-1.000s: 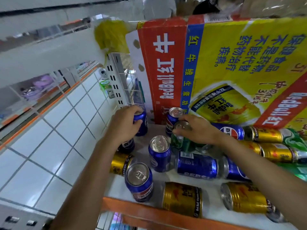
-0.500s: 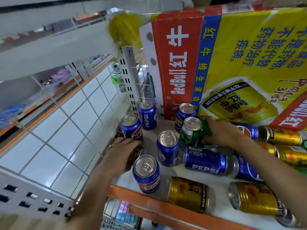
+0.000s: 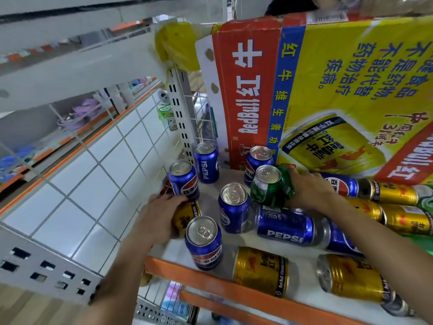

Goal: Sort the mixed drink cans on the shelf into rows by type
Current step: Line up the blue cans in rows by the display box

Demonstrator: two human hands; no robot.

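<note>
Several blue Pepsi cans stand upright on the white shelf, among them one at the back left and one at the front. My left hand grips a gold Red Bull can lying at the shelf's left edge. My right hand holds an upright green can from behind. A Pepsi can lies on its side in the middle. Gold cans lie near the front edge, and more gold and green cans are piled at the right.
A large Red Bull carton stands along the back of the shelf. A perforated shelf upright and wire grid close the left side. The orange shelf lip runs along the front. White floor tiles lie to the left.
My left hand let go of a Pepsi can at the back left and dropped down onto the gold can. My right hand stood the green can more upright.
</note>
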